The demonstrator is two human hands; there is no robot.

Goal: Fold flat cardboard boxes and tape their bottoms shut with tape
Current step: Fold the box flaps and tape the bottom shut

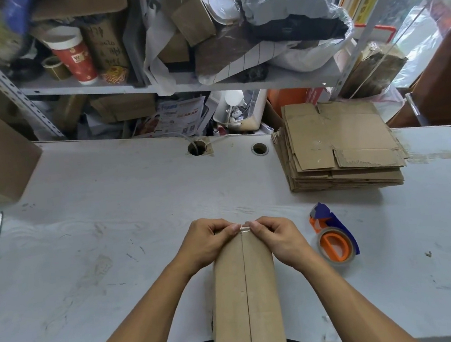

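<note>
Risk lies mainly at the far end of the box [245,289], where a short end of clear tape [244,230] is being pressed over the edge of the centre seam. If the two flaps are allowed to spread while the tape is rubbed down, a gap is likely to be sealed in and the bottom left weak. If the end is pressed unevenly, it may be creased or may lift again. The box is propped on the near edge of the desk [115,253], its near end against the body, so it could be tipped or slid by a hard push.

The left hand [208,241] is curled over the far left corner, the box being held by a narrow grip, thumb by the seam. The right hand [275,238] is set likewise on the far right corner, thumb tip touching the tape. Both forearms are stretched forward alongside the box. The tape dispenser [334,238] lies just right of it, and the stack of flat boxes [339,146] is well apart, at the far right.
</note>
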